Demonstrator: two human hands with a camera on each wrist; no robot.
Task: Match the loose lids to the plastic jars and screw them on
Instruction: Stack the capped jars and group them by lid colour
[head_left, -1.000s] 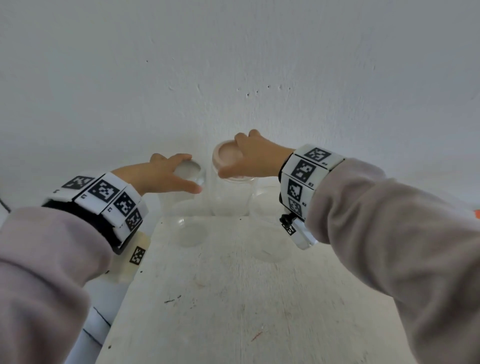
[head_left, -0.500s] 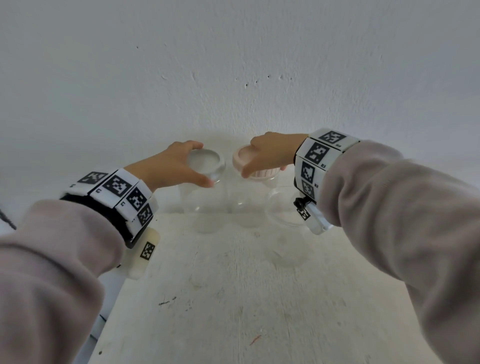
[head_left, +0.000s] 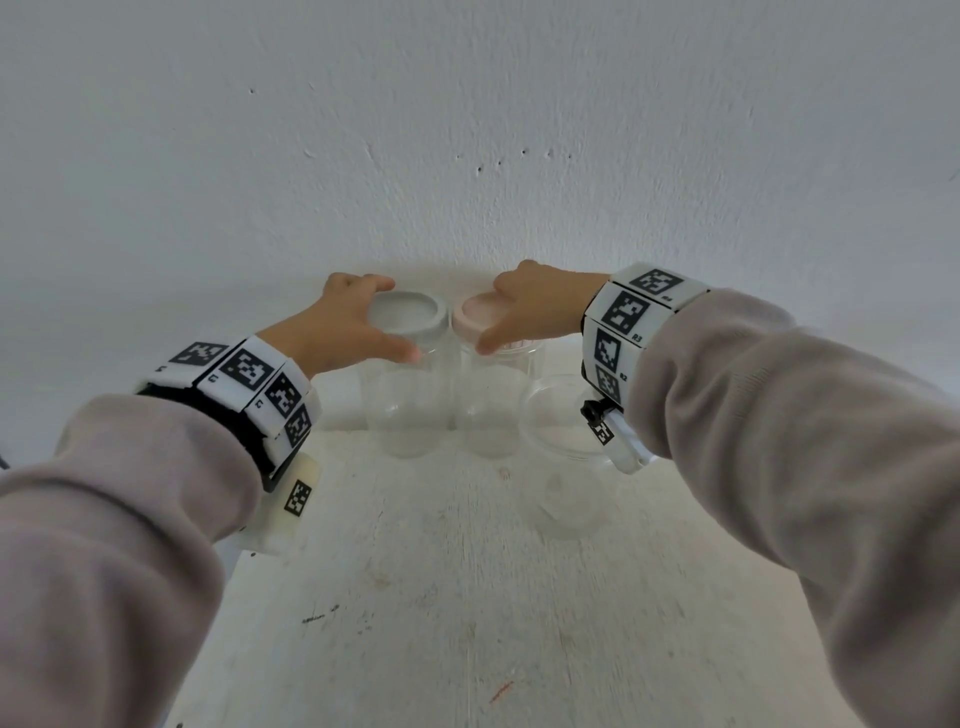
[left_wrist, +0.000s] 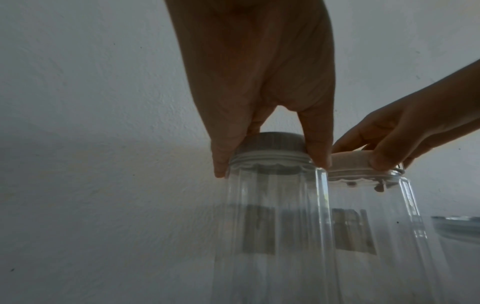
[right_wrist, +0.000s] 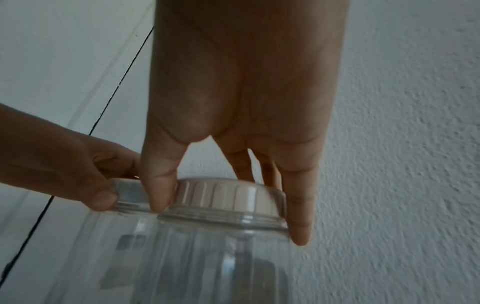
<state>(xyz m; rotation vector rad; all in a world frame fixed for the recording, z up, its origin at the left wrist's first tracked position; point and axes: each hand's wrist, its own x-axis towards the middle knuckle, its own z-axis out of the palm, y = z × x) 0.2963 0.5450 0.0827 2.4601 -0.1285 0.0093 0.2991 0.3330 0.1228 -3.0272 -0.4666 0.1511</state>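
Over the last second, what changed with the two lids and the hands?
Both hands carried their lids down onto the jar mouths: the left hand now grips the grey lid seated on the left jar, the right hand the pink lid on the middle jar. The open jar stayed put, lidless.

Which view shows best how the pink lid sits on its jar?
Right wrist: the pink lid fills the frame side-on, ribs and jar threads visible under the right hand's grip. The head view shows only part of its top; the left wrist view shows a sliver behind fingers.
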